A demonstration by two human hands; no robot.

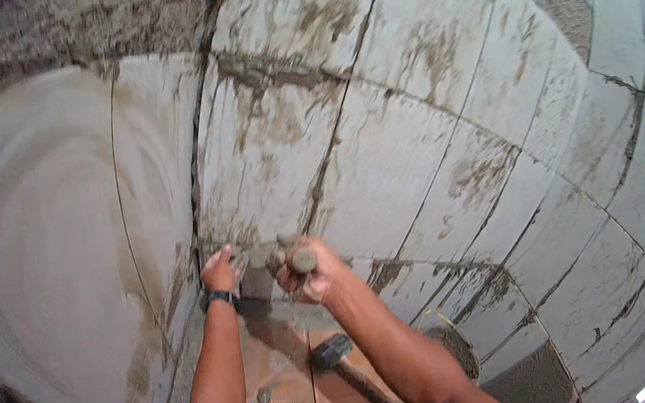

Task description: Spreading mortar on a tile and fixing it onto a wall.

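Observation:
My right hand (pixel 308 271) is closed around the round handle of a cement-smeared trowel (pixel 302 260), whose handle end points up at me. Grey mortar (pixel 264 255) clings around its blade, which is partly hidden by the hand. Just left of it, my left hand (pixel 219 270), with a dark watch on its wrist, has its fingers apart and reaching to the mortar at the wall's foot. Below the hands, a dark gap (pixel 260 284) shows under the lowest pale wall tiles (pixel 280 149). A hammer (pixel 364 381) with a black head lies between my forearms.
Orange-brown boards or tiles (pixel 281 364) lie beneath the hammer. On the right stands a bucket (pixel 456 349) of grey mortar beside a dark grey wet-looking slab (pixel 529 388). A pale panel with curved smears (pixel 53 261) covers the left wall, with rough cement (pixel 83 24) above it.

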